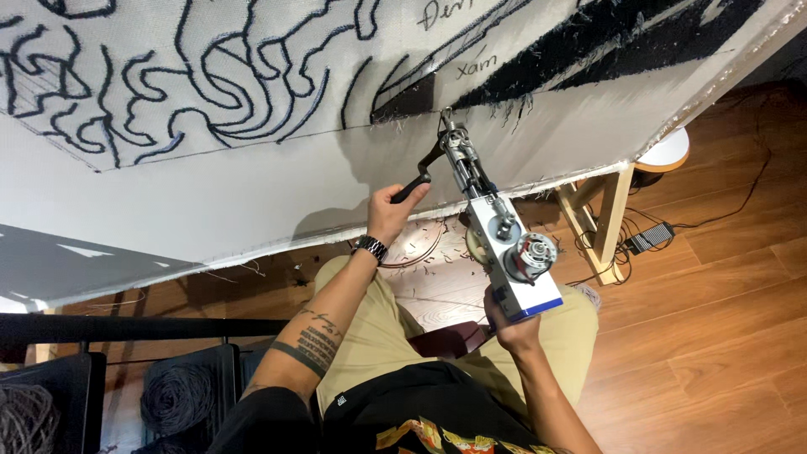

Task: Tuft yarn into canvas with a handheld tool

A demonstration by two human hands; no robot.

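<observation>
A white and blue tufting gun (503,244) points up at a stretched white cloth (252,193) with black tufted lines. Its needle tip touches the cloth near a black filled patch (588,42). My left hand (395,210), with a dark watch on the wrist, is shut on the gun's black front handle. Below the gun's motor end, my right hand (511,324) grips the rear handle. I sit with tan trousers under the gun.
A wooden frame leg (609,223) holds the cloth at the right. A power adapter with cables (651,238) lies on the wooden floor. Grey yarn balls (176,395) sit in black crates at lower left. Yarn scraps litter the floor under the cloth.
</observation>
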